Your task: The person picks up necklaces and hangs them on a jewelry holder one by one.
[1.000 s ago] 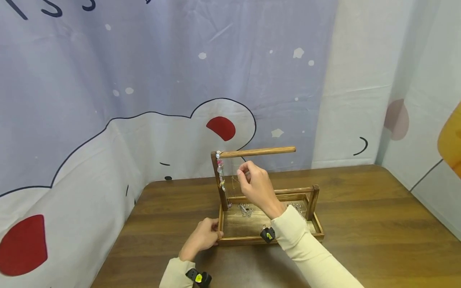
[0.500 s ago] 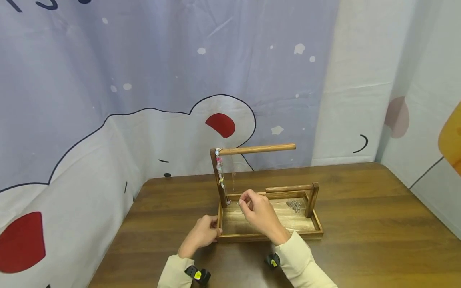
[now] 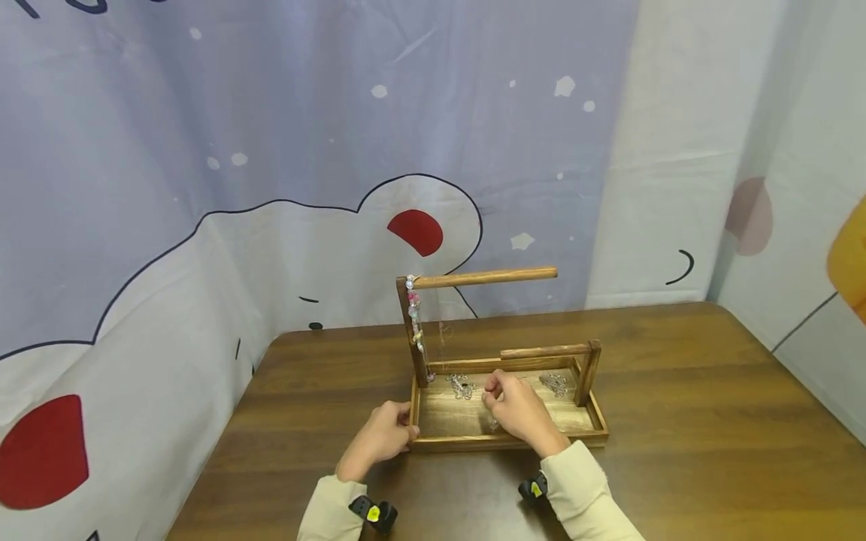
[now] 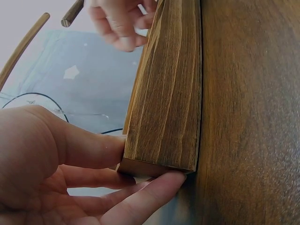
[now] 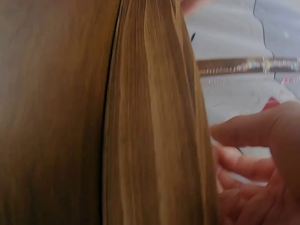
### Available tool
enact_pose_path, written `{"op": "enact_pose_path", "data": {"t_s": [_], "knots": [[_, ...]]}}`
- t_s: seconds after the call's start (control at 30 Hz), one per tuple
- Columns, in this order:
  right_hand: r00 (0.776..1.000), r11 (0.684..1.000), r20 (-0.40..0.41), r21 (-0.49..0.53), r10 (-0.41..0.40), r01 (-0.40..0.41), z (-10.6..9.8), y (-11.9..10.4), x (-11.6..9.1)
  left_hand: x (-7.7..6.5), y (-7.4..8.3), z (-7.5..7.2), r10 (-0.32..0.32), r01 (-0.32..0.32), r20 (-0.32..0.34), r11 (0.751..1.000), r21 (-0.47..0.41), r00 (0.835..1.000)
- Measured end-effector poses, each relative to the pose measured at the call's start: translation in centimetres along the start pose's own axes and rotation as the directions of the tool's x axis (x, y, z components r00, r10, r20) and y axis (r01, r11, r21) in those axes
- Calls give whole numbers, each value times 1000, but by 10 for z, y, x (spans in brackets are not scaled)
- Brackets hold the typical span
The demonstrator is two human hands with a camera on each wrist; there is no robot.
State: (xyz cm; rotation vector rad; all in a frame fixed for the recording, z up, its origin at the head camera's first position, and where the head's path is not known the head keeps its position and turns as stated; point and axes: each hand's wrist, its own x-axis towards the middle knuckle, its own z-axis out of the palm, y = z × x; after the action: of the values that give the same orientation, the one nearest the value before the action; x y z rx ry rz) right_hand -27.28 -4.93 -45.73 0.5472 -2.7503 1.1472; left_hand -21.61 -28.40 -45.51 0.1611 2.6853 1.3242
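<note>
A wooden jewelry stand (image 3: 414, 421) with a shallow tray base stands on the table. My left hand (image 3: 382, 433) grips its front left corner; in the left wrist view the thumb (image 4: 93, 149) lies on the wall and a finger reaches under the end. My right hand (image 3: 519, 409) is low over the tray, fingers bent toward the thumb; whether they pinch anything is hidden. A small silvery chain (image 3: 494, 424) shows just below that hand. Silver chains lie in two more heaps, one on the left (image 3: 461, 387) and one on the right (image 3: 555, 384).
From the tall left post, a long bar (image 3: 487, 277) reaches right above the tray. A beaded necklace (image 3: 414, 312) and a thin chain (image 3: 442, 338) hang near its left end. A shorter bar (image 3: 544, 351) reaches left from the right post (image 3: 587, 376). A printed curtain (image 3: 325, 255) hangs behind.
My right hand has come down from beside the hanging thin chain, passed over the left chain heap, and moved right toward the tray's front middle. My left hand keeps its grip on the corner.
</note>
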Motion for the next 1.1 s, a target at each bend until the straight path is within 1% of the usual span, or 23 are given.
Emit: {"op": "enact_pose_path", "data": {"t_s": [0.1, 0.2, 0.27, 0.33, 0.43, 0.53, 0.67, 0.9, 1.1], "knots": [[993, 987, -4, -113, 117, -117, -6, 8, -1, 1, 0, 0, -7, 7, 3, 1000, 3, 1000], [978, 957, 3, -206, 209, -204, -10, 14, -2, 1, -1, 0, -14, 14, 5, 1000, 2, 1000], [971, 944, 4, -235, 240, -232, -13, 18, -2, 0, -1, 0, -20, 20, 4, 1000, 2, 1000], [970, 936, -15, -257, 245, -240, -15, 22, -1, 0, -1, 0, -20, 20, 3, 1000, 5, 1000], [961, 925, -69, -262, 267, -275, -19, 27, 0, 0, 0, 0, -12, 12, -1, 1000, 8, 1000], [950, 922, -91, -229, 300, -313, -23, 32, 0, 0, 0, 0, -7, 7, -2, 1000, 11, 1000], [943, 919, -74, -209, 325, -333, -28, 39, -1, 1, -1, 0, -6, 6, -5, 1000, 7, 1000], [944, 923, -80, -199, 320, -330, -31, 45, -1, 1, 0, 0, -1, 1, -10, 1000, -7, 1000], [933, 911, -60, -201, 354, -359, -34, 52, -1, -1, 2, 0, -3, 3, -4, 1000, -4, 1000]]}}
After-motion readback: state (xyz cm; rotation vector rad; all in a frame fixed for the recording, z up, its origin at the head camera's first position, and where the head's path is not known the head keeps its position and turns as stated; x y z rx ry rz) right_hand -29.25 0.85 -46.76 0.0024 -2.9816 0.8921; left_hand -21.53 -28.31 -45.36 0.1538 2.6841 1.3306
